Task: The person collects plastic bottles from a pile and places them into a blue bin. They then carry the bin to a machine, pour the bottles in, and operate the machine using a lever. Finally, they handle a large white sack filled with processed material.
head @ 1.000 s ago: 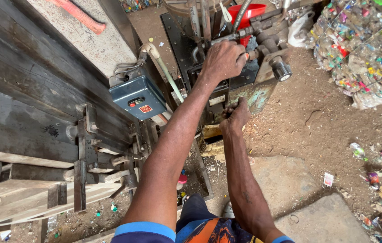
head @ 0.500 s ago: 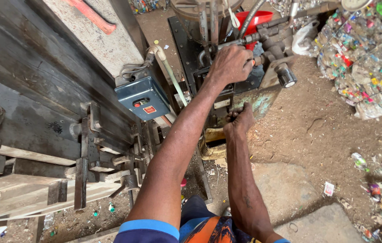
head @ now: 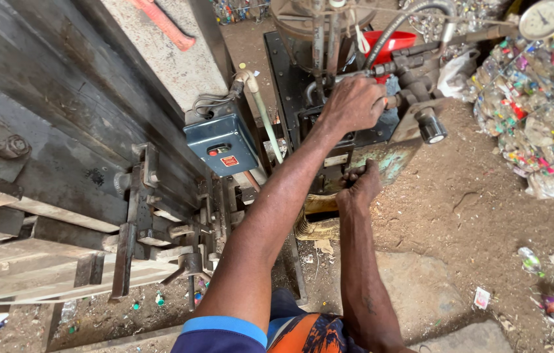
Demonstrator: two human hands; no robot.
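Observation:
My left hand [head: 353, 104] reaches forward and is closed over a control handle on the dark hydraulic unit [head: 303, 98], beside a black knob [head: 431, 127] and metal pipework. Lower down, my right hand [head: 359, 184] is curled in a fist against the edge of a worn greenish metal plate [head: 391, 160]; what it grips is hidden. A pressure gauge [head: 544, 18] sits at the top right of the pipework, and a red funnel-like part [head: 388, 44] lies behind the hose.
A tall rusty steel press frame [head: 61, 131] fills the left, with a blue switch box [head: 221, 142] on it. A bale of crushed plastic bottles [head: 538, 111] lies at the right. The dirt floor [head: 486, 216] holds scattered scraps.
The view has dropped and come closer to the machine. My left hand stays on the handle and my right hand stays at the plate; the gauge has come into view.

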